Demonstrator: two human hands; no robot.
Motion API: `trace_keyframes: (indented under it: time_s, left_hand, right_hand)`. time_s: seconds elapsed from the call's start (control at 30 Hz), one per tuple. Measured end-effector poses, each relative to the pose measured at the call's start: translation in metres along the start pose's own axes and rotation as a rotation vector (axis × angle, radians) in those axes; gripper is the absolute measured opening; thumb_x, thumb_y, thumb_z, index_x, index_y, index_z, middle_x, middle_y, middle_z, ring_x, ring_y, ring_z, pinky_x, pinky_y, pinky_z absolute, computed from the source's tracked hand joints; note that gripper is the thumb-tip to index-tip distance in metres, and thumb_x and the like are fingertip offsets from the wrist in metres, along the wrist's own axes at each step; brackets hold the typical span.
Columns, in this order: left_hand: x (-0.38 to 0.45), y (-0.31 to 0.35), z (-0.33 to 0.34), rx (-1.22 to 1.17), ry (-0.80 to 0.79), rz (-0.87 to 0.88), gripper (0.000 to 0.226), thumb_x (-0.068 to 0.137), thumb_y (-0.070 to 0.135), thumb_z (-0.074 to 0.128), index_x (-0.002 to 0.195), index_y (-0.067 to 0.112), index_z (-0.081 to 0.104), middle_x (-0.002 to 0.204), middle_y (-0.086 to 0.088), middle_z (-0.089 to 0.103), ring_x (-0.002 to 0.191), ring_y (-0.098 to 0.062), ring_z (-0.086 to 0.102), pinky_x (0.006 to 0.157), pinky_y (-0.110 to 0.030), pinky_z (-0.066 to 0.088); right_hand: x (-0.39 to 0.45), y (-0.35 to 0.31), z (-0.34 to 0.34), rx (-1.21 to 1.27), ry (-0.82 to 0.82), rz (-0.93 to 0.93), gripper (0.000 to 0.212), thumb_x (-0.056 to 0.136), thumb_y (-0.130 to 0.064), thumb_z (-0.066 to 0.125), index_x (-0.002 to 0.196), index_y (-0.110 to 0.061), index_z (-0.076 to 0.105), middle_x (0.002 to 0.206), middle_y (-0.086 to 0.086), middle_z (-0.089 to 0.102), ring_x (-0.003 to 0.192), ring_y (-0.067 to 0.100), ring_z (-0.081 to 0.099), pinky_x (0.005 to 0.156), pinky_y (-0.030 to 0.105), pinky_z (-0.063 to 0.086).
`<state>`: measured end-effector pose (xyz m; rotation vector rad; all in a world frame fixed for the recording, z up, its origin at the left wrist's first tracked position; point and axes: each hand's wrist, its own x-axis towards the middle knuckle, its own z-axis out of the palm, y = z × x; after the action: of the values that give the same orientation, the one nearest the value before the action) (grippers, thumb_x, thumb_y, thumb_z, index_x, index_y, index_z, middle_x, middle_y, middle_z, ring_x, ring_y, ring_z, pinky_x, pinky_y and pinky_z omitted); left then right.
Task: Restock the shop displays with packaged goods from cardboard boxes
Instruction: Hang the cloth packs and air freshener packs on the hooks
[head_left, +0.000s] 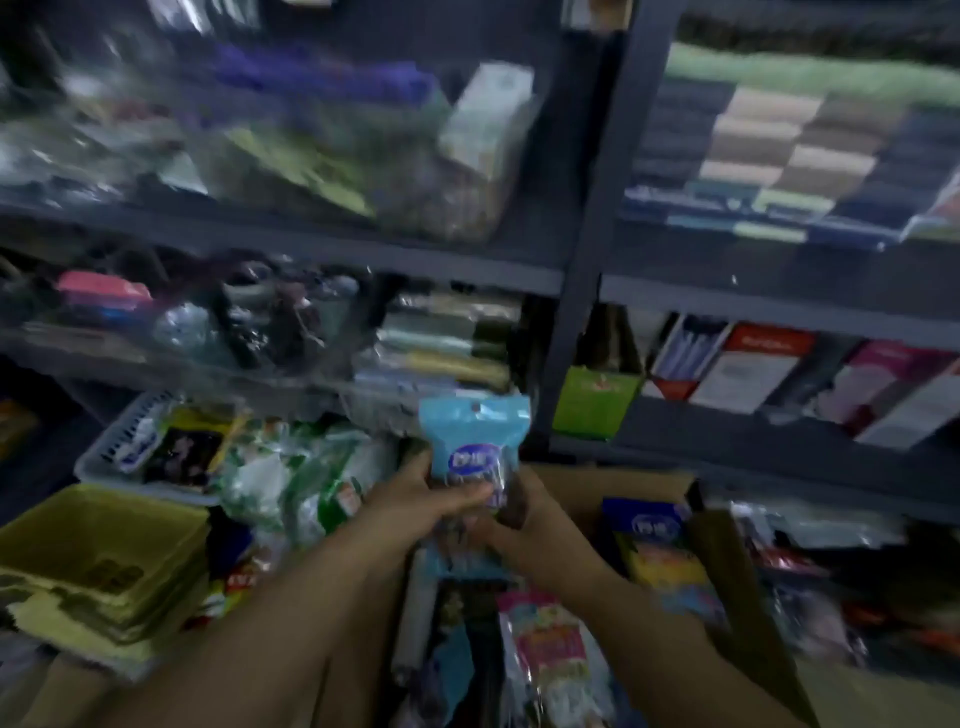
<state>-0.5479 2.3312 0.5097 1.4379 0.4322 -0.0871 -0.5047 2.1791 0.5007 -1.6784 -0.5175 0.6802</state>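
While gripped upright, blue packet (474, 441) between both hands (470, 506).

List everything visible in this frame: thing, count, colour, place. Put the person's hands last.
blue packet: one, light blue, held up centre above the box
cardboard box: one, brown, bottom centre-right, open, filled with mixed packets
yellow baskets: a nested stack, count unclear, lower left
grey basket: one, left, holds packets
green box: one, right lower shelf
folded cloths: many, dark and tan, upper right shelf
shelving: dark grey, across the back
left hand: grips the packet's lower part
right hand: holds the packet from the right
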Motion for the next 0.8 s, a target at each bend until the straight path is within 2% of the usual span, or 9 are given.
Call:
trace_keyframes:
  time_s: [0.07, 0.13, 0.17, 0.23, 0.27, 0.33, 0.47, 0.6, 0.8]
  left_hand:
    - [0.004, -0.018, 0.001, 0.010, 0.003, -0.037, 0.064, 0.055, 0.033, 0.090, 0.112, 0.022, 0.064, 0.106, -0.008, 0.072, 0.087, -0.022, 0.071, 0.080, -0.040, 0.058]
    - [0.010, -0.045, -0.002, 0.019, 0.039, -0.087, 0.080, 0.037, 0.047, 0.093, 0.110, 0.029, 0.066, 0.118, -0.010, 0.066, 0.100, -0.029, 0.067, 0.089, -0.049, 0.053]
    - [0.011, -0.061, -0.004, 0.039, 0.048, -0.113, 0.079, 0.036, 0.050, 0.093, 0.109, 0.033, 0.067, 0.121, -0.010, 0.064, 0.103, -0.029, 0.066, 0.090, -0.049, 0.053]
    - [0.005, -0.075, -0.002, 0.069, 0.065, -0.145, 0.065, 0.051, 0.041, 0.091, 0.110, 0.031, 0.065, 0.116, -0.009, 0.066, 0.100, -0.026, 0.066, 0.085, -0.045, 0.055]
    - [0.003, -0.081, -0.001, 0.056, 0.087, -0.157, 0.057, 0.062, 0.029, 0.086, 0.113, 0.025, 0.063, 0.112, -0.007, 0.068, 0.096, -0.023, 0.068, 0.081, -0.041, 0.056]
    - [0.001, -0.090, 0.002, 0.017, 0.121, -0.198, 0.042, 0.073, 0.013, 0.077, 0.111, 0.020, 0.061, 0.103, -0.002, 0.071, 0.091, -0.021, 0.068, 0.076, -0.037, 0.055]
    - [-0.008, -0.102, 0.003, 0.004, 0.161, -0.229, 0.035, 0.078, 0.010, 0.072, 0.109, 0.023, 0.061, 0.104, 0.000, 0.071, 0.097, -0.022, 0.067, 0.088, -0.042, 0.053]
    - [-0.018, -0.109, 0.002, 0.004, 0.206, -0.262, 0.039, 0.080, 0.011, 0.071, 0.117, 0.016, 0.061, 0.109, -0.007, 0.070, 0.101, -0.028, 0.066, 0.094, -0.051, 0.049]
    - [-0.030, -0.111, 0.013, -0.008, 0.264, -0.263, 0.030, 0.082, 0.008, 0.069, 0.112, 0.015, 0.063, 0.103, -0.008, 0.072, 0.103, -0.035, 0.065, 0.092, -0.056, 0.049]
  right_hand:
    - [-0.012, 0.025, -0.006, -0.021, 0.091, 0.100, 0.040, 0.088, -0.015, 0.067, 0.124, -0.013, 0.047, 0.109, -0.006, 0.062, 0.096, -0.002, 0.062, 0.079, 0.015, 0.048]
    - [-0.026, 0.056, -0.022, -0.099, 0.182, 0.271, 0.049, 0.088, -0.032, 0.066, 0.130, -0.021, 0.043, 0.106, -0.011, 0.058, 0.095, 0.005, 0.059, 0.075, 0.018, 0.046]
    - [-0.035, 0.075, -0.031, -0.150, 0.208, 0.371, 0.045, 0.089, -0.036, 0.063, 0.128, -0.024, 0.043, 0.103, -0.010, 0.056, 0.090, 0.007, 0.058, 0.071, 0.021, 0.046]
    - [-0.052, 0.112, -0.047, -0.360, 0.193, 0.580, 0.030, 0.092, -0.039, 0.058, 0.114, -0.022, 0.046, 0.093, -0.009, 0.055, 0.078, 0.005, 0.054, 0.072, 0.027, 0.049]
    - [-0.061, 0.130, -0.051, -0.469, 0.151, 0.668, 0.031, 0.093, -0.040, 0.056, 0.113, -0.017, 0.049, 0.096, -0.005, 0.058, 0.081, 0.009, 0.056, 0.080, 0.032, 0.051]
    - [-0.073, 0.157, -0.053, -0.586, 0.094, 0.800, 0.047, 0.094, -0.041, 0.054, 0.129, -0.010, 0.050, 0.122, 0.008, 0.060, 0.107, 0.023, 0.060, 0.092, 0.032, 0.045]
    - [-0.077, 0.183, -0.037, -0.497, 0.249, 0.827, 0.067, 0.089, -0.037, 0.063, 0.138, -0.002, 0.033, 0.139, 0.017, 0.045, 0.125, 0.032, 0.048, 0.101, 0.040, 0.044]
    - [-0.074, 0.187, -0.018, -0.575, 0.310, 0.897, 0.096, 0.081, -0.051, 0.067, 0.144, -0.001, 0.015, 0.148, 0.019, 0.025, 0.135, 0.035, 0.032, 0.110, 0.045, 0.034]
    - [-0.087, 0.194, -0.012, -0.382, 0.290, 1.063, 0.105, 0.069, -0.056, 0.076, 0.141, -0.003, 0.020, 0.145, 0.016, 0.034, 0.131, 0.034, 0.040, 0.104, 0.043, 0.041]
